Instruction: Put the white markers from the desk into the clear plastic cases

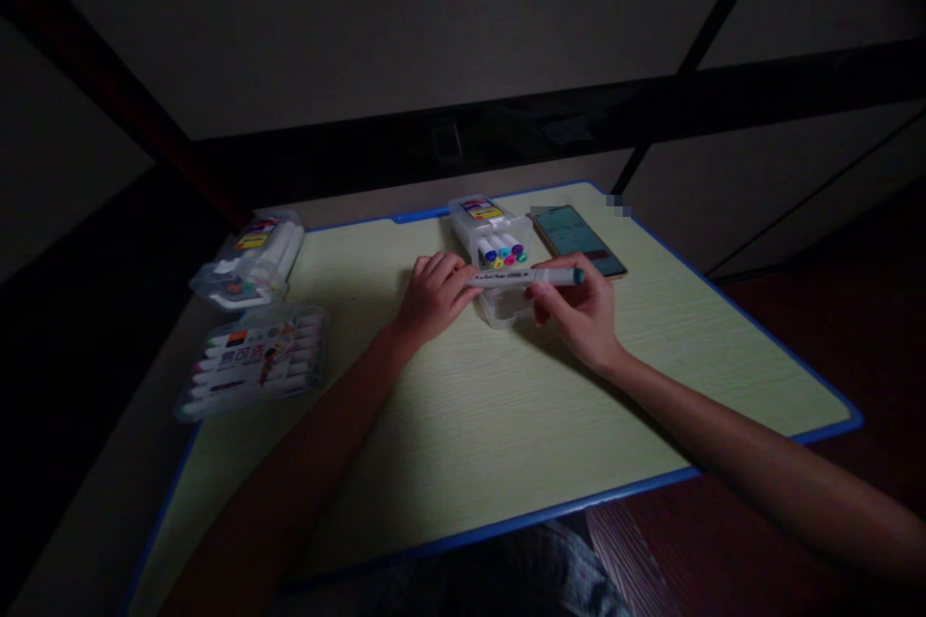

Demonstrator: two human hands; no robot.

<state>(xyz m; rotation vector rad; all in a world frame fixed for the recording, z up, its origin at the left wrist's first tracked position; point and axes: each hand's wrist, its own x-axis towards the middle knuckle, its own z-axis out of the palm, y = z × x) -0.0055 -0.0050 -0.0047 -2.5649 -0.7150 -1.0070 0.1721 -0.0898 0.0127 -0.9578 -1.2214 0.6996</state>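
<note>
A white marker (pixel 512 278) with a dark green end lies level between my two hands, above the table. My left hand (pixel 436 294) grips its left end with closed fingers. Near the green end, my right hand (pixel 579 308) pinches it between thumb and fingers. Just behind the marker, a clear plastic marker case (pixel 463 224) lies with its end open toward me, showing several markers with blue, purple, yellow, pink and teal ends. The case's clear lid (pixel 503 308) hangs down below, partly hidden by the marker and my right hand.
A phone (pixel 577 239) with a lit screen lies right of the case. At the left edge are another clear marker case (pixel 253 255) and a flat marker pack (pixel 253 362). The pale table (pixel 434 443) has a blue rim; a wall panel stands behind.
</note>
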